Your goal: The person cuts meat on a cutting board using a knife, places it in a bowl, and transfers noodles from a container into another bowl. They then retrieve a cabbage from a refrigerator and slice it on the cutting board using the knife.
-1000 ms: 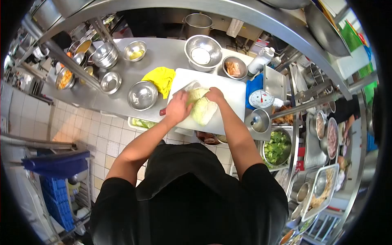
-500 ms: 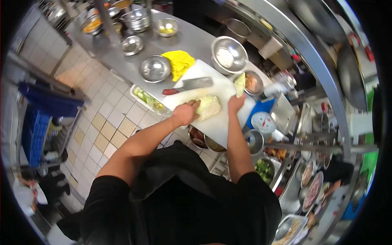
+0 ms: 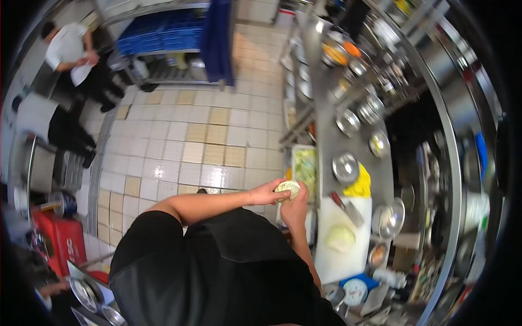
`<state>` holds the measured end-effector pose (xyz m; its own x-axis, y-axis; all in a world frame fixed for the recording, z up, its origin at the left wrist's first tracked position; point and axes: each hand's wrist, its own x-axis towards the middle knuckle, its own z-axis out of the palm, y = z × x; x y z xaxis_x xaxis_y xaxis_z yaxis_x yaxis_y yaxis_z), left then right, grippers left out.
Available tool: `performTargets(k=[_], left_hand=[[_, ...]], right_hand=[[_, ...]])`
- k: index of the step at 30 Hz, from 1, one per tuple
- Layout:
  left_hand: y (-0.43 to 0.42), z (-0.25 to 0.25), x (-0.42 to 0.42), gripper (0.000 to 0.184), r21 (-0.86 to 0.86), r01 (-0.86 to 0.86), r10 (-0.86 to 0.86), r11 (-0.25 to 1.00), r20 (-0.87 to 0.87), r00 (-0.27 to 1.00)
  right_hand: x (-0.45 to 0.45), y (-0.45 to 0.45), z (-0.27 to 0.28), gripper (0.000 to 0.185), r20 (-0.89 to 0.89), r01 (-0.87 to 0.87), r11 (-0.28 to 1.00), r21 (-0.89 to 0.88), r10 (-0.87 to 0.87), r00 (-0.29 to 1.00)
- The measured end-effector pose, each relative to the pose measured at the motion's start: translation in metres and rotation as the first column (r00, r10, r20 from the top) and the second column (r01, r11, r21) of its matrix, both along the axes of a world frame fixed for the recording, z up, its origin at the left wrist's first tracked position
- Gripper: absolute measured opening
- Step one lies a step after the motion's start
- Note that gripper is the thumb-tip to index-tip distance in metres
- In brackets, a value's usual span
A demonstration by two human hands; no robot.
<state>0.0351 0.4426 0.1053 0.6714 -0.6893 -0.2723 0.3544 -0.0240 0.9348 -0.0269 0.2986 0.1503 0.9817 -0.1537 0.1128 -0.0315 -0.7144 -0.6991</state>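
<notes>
Between my two hands is a piece of pale green cabbage [image 3: 287, 188], held in front of my body and left of the counter. My left hand [image 3: 268, 192] grips it from the left, with the thumb across its front. Curled around its right side is my right hand [image 3: 297, 203]. The larger cabbage chunk [image 3: 340, 238] lies on the white cutting board [image 3: 333, 265]. A cleaver [image 3: 353, 213] with a dark red handle rests near the board's far end. Just beyond my hands, a tray [image 3: 294, 163] contains green leaf pieces.
A yellow cloth [image 3: 360, 185] and a steel bowl [image 3: 345, 167] sit beyond the board. Another bowl [image 3: 389, 218] stands to its right, a blue scale [image 3: 356, 290] nearer me. Two people [image 3: 70, 49] [image 3: 41, 117] in white tops stand across the tiled floor.
My view and body have turned left. Both hands have left the board and come together around the cabbage piece my right hand held. My left hand has let go of the larger chunk.
</notes>
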Motion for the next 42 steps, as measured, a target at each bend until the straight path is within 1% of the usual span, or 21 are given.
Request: performTargets(k=[2,5,6,9,10,13,15,19,23,26,29,30,32,34,36,37,38,39,40,41,42], left_hand=[[0.055,0.01,0.006,0.076,-0.123,-0.265,0.233,0.956,-0.227,0.946],[0.148,0.02,0.021,0.075,-0.128,-0.484,0.434,0.866,-0.292,0.852],[0.172,0.002,0.027,0.072,-0.046,-0.551,0.538,0.833,-0.163,0.827],[0.265,-0.007,0.049,0.062,0.097,-0.728,0.723,0.679,-0.26,0.64],[0.294,-0.013,0.057,0.056,0.111,-0.795,0.79,0.596,-0.258,0.556],[0.389,-0.029,0.078,0.042,0.053,-0.895,0.847,0.443,-0.352,0.398],[0.452,-0.045,0.097,0.036,0.035,-0.91,0.858,0.412,-0.35,0.375],[0.565,-0.088,0.138,0.034,0.125,-0.949,0.918,0.288,-0.319,0.237],[0.657,-0.143,0.147,0.032,0.328,-0.933,0.988,0.148,-0.09,0.125],[0.696,-0.154,0.12,0.031,0.462,-0.884,0.998,0.067,-0.034,0.058],[0.725,-0.17,0.089,0.03,0.583,-0.812,0.999,0.016,-0.038,-0.008],[0.731,-0.178,0.078,0.03,0.599,-0.8,0.997,0.0,-0.057,-0.043],[0.742,-0.193,0.066,0.03,0.628,-0.778,0.989,-0.022,-0.103,-0.111],[0.748,-0.207,0.064,0.031,0.654,-0.752,0.95,-0.085,-0.175,-0.26],[0.761,-0.221,0.07,0.034,0.648,-0.749,0.904,-0.139,-0.225,-0.363],[0.776,-0.228,0.083,0.033,0.642,-0.749,0.877,-0.162,-0.253,-0.407],[0.79,-0.234,0.099,0.032,0.638,-0.748,0.849,-0.183,-0.282,-0.448],[0.807,-0.239,0.114,0.03,0.635,-0.746,0.82,-0.2,-0.309,-0.482],[0.83,-0.241,0.137,0.032,0.635,-0.739,0.809,-0.226,-0.3,-0.505],[0.86,-0.244,0.166,0.032,0.605,-0.754,0.801,-0.257,-0.303,-0.516],[0.893,-0.247,0.196,0.031,0.578,-0.765,0.792,-0.284,-0.308,-0.527]], right_hand=[[0.028,0.065,0.003,0.085,-0.062,-0.202,0.979,0.019,0.203,0.977],[0.07,0.15,0.003,0.091,-0.15,-0.485,0.871,0.074,0.491,0.858],[0.083,0.17,-0.007,0.093,-0.084,-0.617,0.774,0.143,0.631,0.771],[0.125,0.243,-0.019,0.097,-0.059,-0.748,0.64,0.178,0.766,0.641],[0.133,0.266,-0.032,0.085,0.067,-0.696,0.698,0.168,0.696,0.715],[0.178,0.312,-0.071,0.053,-0.343,-0.789,0.61,0.076,0.759,0.554],[0.192,0.339,-0.137,0.036,-0.532,-0.779,0.486,0.396,0.813,0.236],[0.191,0.395,-0.174,0.067,-0.734,-0.864,0.304,0.401,0.671,-0.104],[0.256,0.465,-0.2,0.07,-0.787,-0.892,0.224,0.393,0.584,-0.201],[0.311,0.513,-0.191,0.076,-0.753,-0.864,0.203,0.462,0.605,-0.26],[0.378,0.554,-0.173,0.075,-0.772,-0.851,0.299,0.432,0.61,-0.178],[0.402,0.563,-0.173,0.074,-0.787,-0.81,0.399,0.431,0.605,-0.121],[0.434,0.56,-0.223,0.067,-0.606,-0.645,0.527,0.553,0.786,0.122],[0.463,0.548,-0.206,0.05,-0.568,-0.565,0.66,0.495,0.738,0.364],[0.493,0.518,-0.251,0.04,-0.652,-0.677,0.717,0.164,0.594,0.472],[0.5,0.498,-0.26,0.036,-0.68,-0.717,0.697,0.018,0.534,0.503],[0.512,0.456,-0.316,0.036,-0.511,-0.928,0.304,-0.216,0.775,0.373],[0.512,0.425,-0.343,0.031,-0.579,-0.903,0.316,-0.289,0.694,0.428],[0.511,0.391,-0.354,0.029,-0.573,-0.915,0.211,-0.344,0.724,0.383],[0.501,0.335,-0.401,0.032,-0.41,-0.891,0.359,-0.276,0.795,0.447],[0.482,0.323,-0.397,0.036,-0.748,-0.545,0.836,-0.058,0.325,0.579]])
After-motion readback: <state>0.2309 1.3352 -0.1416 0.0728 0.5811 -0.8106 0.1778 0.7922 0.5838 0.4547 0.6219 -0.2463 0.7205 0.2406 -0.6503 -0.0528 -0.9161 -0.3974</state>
